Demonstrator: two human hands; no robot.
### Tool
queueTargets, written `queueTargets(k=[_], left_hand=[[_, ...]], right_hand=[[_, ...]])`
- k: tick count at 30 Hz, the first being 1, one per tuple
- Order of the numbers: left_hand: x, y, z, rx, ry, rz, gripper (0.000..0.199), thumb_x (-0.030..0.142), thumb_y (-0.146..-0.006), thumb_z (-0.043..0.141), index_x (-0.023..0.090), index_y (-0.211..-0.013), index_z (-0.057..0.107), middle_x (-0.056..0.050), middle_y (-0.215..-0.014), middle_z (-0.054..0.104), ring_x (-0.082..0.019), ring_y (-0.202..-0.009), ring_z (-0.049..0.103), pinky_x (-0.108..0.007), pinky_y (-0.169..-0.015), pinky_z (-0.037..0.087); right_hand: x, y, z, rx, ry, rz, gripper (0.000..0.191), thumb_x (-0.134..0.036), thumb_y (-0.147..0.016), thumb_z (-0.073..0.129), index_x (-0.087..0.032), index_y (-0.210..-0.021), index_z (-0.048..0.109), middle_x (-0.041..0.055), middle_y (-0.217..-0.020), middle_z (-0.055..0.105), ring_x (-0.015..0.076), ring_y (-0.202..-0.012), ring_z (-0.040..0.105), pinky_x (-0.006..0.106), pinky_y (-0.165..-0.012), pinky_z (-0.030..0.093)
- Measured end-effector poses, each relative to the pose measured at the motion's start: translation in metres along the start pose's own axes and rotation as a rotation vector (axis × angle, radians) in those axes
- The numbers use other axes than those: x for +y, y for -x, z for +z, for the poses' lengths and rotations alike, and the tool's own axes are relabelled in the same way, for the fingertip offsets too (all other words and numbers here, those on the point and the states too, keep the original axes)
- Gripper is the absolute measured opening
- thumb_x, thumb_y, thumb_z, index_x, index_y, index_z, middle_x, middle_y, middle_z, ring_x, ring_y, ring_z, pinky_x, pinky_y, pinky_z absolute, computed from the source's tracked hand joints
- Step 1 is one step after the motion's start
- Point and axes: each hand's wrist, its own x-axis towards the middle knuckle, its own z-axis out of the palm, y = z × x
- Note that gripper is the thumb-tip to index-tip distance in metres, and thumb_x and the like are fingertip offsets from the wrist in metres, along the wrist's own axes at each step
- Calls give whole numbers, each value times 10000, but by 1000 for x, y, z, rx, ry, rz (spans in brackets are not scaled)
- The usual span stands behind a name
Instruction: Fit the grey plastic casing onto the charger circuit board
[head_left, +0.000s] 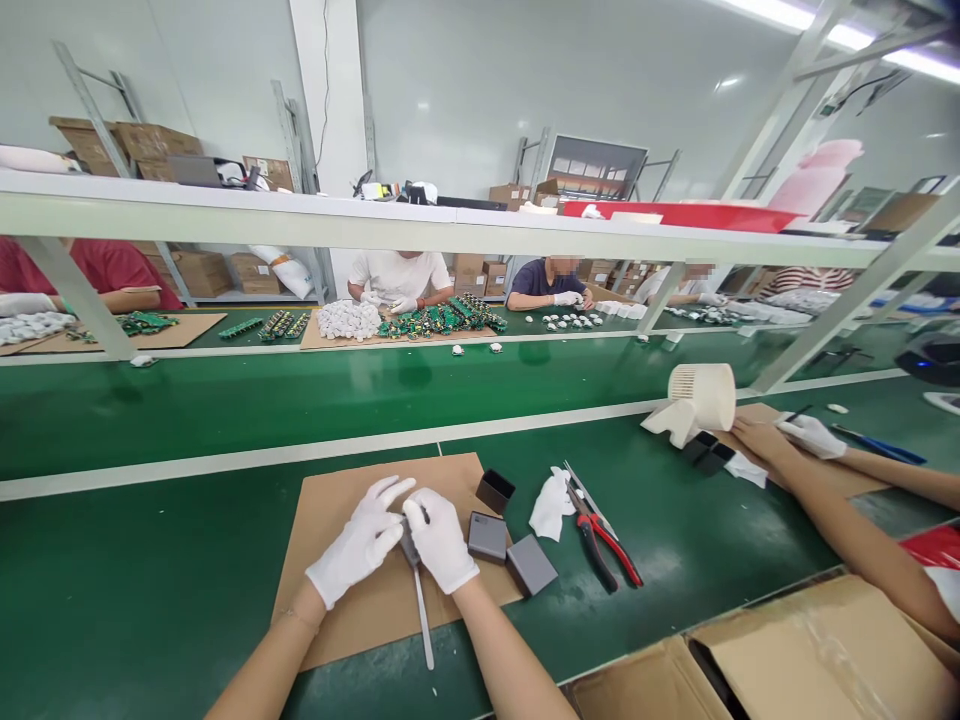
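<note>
Hands, left hand [360,545] and right hand [441,540], close together on a small grey part [409,545] over the cardboard sheet [337,500]; three grey boxes [487,536] lie unhandled beside them.

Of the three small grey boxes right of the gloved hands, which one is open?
The dark box farthest from the person, at the cardboard mat's back right corner: its hollow inside shows. The two nearer grey boxes show closed flat tops.

We see a green bench [150,590] filling the lower frame. On it, at bottom centre, lies a cardboard sheet [337,500]; right of that sit a white cloth [551,505] and red-handled pliers [607,545]. A cardboard box [787,660] occupies the lower right.
</note>
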Motion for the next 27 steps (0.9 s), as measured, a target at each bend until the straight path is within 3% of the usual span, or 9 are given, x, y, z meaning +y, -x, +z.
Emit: queueTargets(k=[3,7,11,16,21,24,27], left_hand=[[3,-3,5,-35,46,8,522,511,-948,311,240,-1368,463,-68,-1488,388,-256,-1399,251,-485,-1143,299],[1,-2,-9,-13,-8,8,526,527,-951,240,276,-1104,677,-10,-1510,353,-289,-1409,202,-533,-1149,252],[-1,1,-17,16,-27,-33,530,544,-943,242,295,-1158,659,-18,-1511,349,-309,-1408,194,-559,-1144,233],[4,-2,0,-28,28,2,510,540,-939,289,254,-1187,631,-53,-1482,398,-275,-1386,255,-504,-1143,278],[-2,-1,-11,-17,16,-6,531,544,-942,255,281,-1019,709,-13,-1489,389,-288,-1398,219,-525,-1148,246],[-6,1,-17,2,14,-72,488,507,-955,249,325,-1135,665,-2,-1493,379,-282,-1401,222,-545,-1148,227],[-4,0,-8,-15,20,-62,457,495,-952,298,297,-1137,665,-25,-1479,402,-278,-1392,252,-528,-1148,248]], right_hand=[[-3,3,7,-43,-7,-26,249,-293,-880,459,-194,-662,527,0,-664,581,131,-625,514,240,-613,381],[-3,-2,-1,12,2,15,283,-283,-906,413,-191,-669,535,12,-682,596,135,-647,535,248,-643,399],[0,-6,-9,47,26,45,285,-285,-918,394,-191,-702,555,24,-721,615,143,-676,551,257,-665,409],[-4,0,0,-10,68,-12,242,-276,-876,463,-199,-662,546,15,-674,593,148,-650,539,255,-638,394],[-1,-3,-2,21,90,4,263,-262,-907,408,-197,-698,553,23,-712,610,150,-681,557,255,-667,407],[3,-5,-6,43,111,26,266,-267,-923,388,-192,-737,565,38,-747,627,159,-714,573,262,-689,412],[1,-2,-2,13,145,-7,239,-262,-899,435,-199,-710,565,36,-723,624,165,-700,571,264,-674,401]])
